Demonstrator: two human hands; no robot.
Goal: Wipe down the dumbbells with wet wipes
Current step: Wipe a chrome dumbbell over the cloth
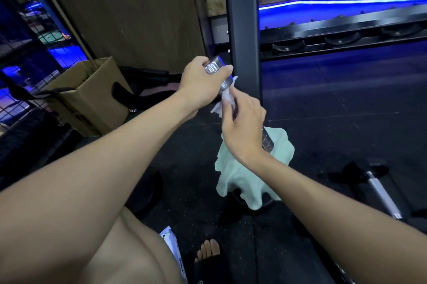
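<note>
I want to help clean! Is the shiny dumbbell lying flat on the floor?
No, the left hand grips the dumbbell's top end, holding it tilted.

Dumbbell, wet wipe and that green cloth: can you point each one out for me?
dumbbell (213,67), head view, on the shiny top end under the left hand.
wet wipe (227,96), head view, on the white fold around the handle.
green cloth (240,175), head view, on its draped middle.

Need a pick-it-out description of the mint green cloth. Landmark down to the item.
Start at the black upright post of the rack in the middle of the view. On the dark floor at its foot, just below the right hand, lies the mint green cloth, crumpled. It is the only pale green thing there; the white wipe is smaller and held up against the chrome dumbbell.
</note>
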